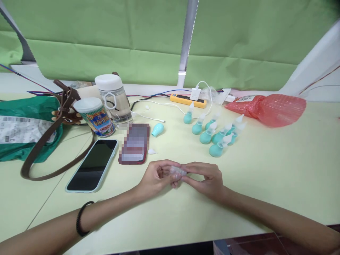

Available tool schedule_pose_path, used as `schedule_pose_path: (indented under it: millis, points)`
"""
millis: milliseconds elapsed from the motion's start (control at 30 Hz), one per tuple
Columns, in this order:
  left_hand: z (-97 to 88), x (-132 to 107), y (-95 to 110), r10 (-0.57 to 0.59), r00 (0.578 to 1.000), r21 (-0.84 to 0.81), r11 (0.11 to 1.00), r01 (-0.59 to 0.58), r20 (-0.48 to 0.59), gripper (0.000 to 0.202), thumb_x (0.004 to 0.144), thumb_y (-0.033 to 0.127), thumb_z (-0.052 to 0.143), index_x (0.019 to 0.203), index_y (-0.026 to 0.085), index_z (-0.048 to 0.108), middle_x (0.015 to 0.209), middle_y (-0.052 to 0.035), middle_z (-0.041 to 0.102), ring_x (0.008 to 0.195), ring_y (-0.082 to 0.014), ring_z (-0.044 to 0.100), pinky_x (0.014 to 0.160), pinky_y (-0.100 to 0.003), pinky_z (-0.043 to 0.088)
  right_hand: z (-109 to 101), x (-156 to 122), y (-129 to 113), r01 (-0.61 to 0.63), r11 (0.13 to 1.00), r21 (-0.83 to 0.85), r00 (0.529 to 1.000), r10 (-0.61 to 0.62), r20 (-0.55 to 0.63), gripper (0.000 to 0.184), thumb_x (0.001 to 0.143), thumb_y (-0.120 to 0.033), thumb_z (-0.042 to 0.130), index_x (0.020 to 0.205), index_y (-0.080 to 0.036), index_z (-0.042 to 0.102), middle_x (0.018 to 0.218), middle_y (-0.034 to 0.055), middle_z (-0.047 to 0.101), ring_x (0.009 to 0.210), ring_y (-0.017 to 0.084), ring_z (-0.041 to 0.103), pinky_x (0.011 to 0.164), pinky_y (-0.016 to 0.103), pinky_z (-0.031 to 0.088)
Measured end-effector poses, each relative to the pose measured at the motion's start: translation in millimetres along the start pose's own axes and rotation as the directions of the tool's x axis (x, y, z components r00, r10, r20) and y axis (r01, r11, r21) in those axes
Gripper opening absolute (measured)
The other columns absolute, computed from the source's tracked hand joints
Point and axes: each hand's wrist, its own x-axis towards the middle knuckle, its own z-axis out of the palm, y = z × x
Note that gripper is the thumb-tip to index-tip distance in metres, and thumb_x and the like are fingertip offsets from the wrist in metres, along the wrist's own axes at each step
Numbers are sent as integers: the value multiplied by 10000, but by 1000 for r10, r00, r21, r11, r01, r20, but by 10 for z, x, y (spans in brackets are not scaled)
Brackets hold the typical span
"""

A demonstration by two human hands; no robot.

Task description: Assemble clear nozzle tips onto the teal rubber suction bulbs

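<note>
My left hand [159, 177] and my right hand [207, 179] meet low over the pale table [265, 184]. Together they pinch a small clear plastic piece [177, 170] between their fingertips. Behind them several teal rubber bulbs with white tips [216, 136] stand in a cluster. One loose teal bulb [157, 129] lies beside a dark red phone [135, 143], and a small white tip [152, 151] lies just in front of it.
A black-screened phone [92, 164] lies at the left, next to a printed cup [95, 117] and a clear bottle [114, 99]. A green bag [23, 127] with a brown strap [50, 134] fills the far left. A yellow power strip [188, 100] and a red plastic bag [271, 108] sit at the back.
</note>
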Motion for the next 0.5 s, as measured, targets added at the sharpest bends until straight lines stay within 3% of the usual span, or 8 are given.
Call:
schedule_pose_path:
  millis: [133,267,367,500]
  points:
    - [-15,-15,-39,62,998,154,986,-61,0,224,712,250,594,894,123,566,610,-8,593,471,-83,522,462,-206,435,7,4,-21,-46,998,47,999,46,3,237,584,-71,674,794,-180,661,730,77,681,643,168,642,551,242,542]
    - [-33,-23,-43,150,989,305,943,-136,-21,282,673,241,628,933,143,581,808,-59,643,662,-137,587,552,-220,471,-7,30,-69,-130,988,83,991,129,22,214,600,-83,664,785,-191,667,717,63,678,626,159,637,534,239,537]
    - [-35,-27,-43,172,985,304,939,-163,-4,374,647,225,649,1003,146,565,926,-83,635,799,-177,594,638,-248,491,-28,47,-94,-132,988,74,991,131,21,208,610,-101,662,798,-191,664,709,59,674,622,152,631,516,235,527]
    - [-46,-17,-63,161,987,246,956,-157,2,371,668,201,630,1025,135,554,958,-98,629,829,-187,594,672,-268,493,-44,49,-94,-87,995,53,996,86,24,235,616,-94,656,832,-187,654,741,67,668,645,152,626,530,247,526]
